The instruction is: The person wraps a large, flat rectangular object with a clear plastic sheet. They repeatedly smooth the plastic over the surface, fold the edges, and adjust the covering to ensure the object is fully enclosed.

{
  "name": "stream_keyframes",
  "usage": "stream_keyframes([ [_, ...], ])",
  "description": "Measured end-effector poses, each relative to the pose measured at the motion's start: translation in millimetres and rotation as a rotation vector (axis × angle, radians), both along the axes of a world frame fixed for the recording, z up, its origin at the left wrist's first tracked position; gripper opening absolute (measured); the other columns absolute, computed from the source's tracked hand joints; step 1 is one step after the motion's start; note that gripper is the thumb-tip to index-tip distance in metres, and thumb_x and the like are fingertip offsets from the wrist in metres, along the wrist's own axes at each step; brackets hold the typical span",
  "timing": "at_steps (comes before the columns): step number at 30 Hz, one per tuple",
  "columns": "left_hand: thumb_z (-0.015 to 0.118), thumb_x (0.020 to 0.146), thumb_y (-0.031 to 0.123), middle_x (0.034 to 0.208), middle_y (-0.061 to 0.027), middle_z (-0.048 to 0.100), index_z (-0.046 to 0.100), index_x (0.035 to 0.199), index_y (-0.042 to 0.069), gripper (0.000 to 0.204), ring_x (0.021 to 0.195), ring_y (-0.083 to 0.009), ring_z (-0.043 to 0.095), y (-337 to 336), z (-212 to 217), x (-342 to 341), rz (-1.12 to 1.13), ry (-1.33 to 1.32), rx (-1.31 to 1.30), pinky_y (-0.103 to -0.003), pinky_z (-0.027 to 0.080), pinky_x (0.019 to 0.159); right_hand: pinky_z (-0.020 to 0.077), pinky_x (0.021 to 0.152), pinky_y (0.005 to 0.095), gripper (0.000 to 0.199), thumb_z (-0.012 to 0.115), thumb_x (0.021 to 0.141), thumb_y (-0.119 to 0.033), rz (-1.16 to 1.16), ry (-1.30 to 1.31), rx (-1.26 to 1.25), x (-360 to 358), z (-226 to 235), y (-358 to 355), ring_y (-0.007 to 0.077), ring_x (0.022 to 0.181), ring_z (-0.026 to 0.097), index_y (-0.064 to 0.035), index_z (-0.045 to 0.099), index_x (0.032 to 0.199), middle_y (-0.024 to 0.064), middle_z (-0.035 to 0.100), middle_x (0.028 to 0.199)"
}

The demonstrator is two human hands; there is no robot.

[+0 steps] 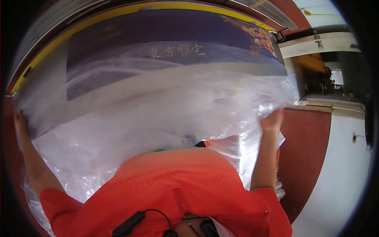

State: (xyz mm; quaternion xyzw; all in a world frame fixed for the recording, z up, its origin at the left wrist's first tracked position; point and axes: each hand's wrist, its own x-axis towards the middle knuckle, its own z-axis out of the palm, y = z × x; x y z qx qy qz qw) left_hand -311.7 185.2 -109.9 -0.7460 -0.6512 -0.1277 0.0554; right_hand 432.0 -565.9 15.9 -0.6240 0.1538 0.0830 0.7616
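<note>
A large clear plastic sheet (150, 122) stretches across the width in front of me, billowing and blurred by motion. My left hand (19, 119) is out at the far left, closed on the sheet's edge. At the right, my right hand (272, 119), smeared somewhat by motion, grips the same sheet in a closed fist. Under and beyond the film lies a dark blue printed panel (173, 33) with gold lettering and orange leaf patterns at its right end. Its near part shows only hazily through the plastic.
A yellow strip (173, 5) edges the far side, curving round the panel. At the right stand a white ledge or frame (316, 49) and an opening with dark, indistinct objects. Reddish floor (308, 154) and a white wall (343, 170) lie beside my right arm.
</note>
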Motion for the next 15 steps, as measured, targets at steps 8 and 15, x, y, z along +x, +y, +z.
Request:
stream_keyframes([
  [8,0.041,0.081,0.04,0.094,-0.0208,0.054,0.053,0.097,0.002,0.043,0.088,-0.0341,0.051,-14,3,8,-0.025,0.064,0.06,-0.038,0.039,0.074,0.0407,0.062,0.0318,0.022,0.052,0.071,-0.022,0.103,-0.855,-1.646,131,108,-31,0.0227,0.068,0.052,-0.0033,0.055,0.082,0.0062,0.057,0.073],
  [15,0.042,0.081,0.037,0.093,-0.0228,0.052,0.051,0.093,-0.002,0.042,0.084,-0.0357,0.05,-29,12,34,-0.029,-0.042,0.043,-0.037,0.038,0.073,0.015,0.096,0.0424,0.06,0.055,0.073,-0.036,0.801,-1.43,-1.197,59,6,83,0.0326,0.119,0.019,-0.0112,0.031,0.123,0.0114,0.029,0.127],
])
